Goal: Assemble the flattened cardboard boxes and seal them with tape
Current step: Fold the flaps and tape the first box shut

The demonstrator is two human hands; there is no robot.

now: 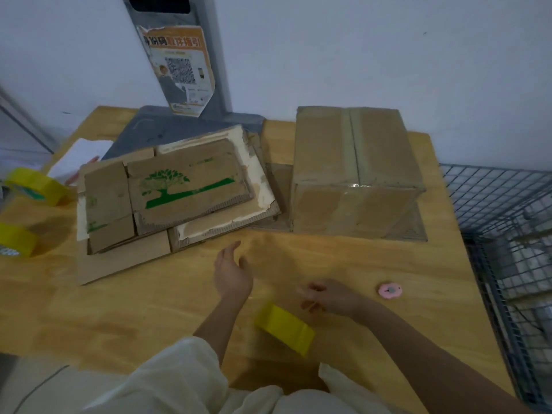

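Observation:
A stack of flattened cardboard boxes (pixel 176 201) lies at the table's left middle, the top one printed with a green tree. An assembled, taped box (pixel 355 171) stands at the back right. A yellow tape roll (pixel 285 328) sits near the front edge between my forearms. My left hand (pixel 231 273) hovers above the table in front of the stack, fingers relaxed and holding nothing. My right hand (pixel 328 295) is just right of the roll, fingers loosely curled, apparently holding nothing.
Two more yellow tape rolls (pixel 35 186) (pixel 16 239) sit at the left edge. A small pink round cutter (pixel 390 290) lies right of my right hand. A grey stand with a poster (pixel 179 70) rises at the back. A wire basket (pixel 507 222) borders the table's right side.

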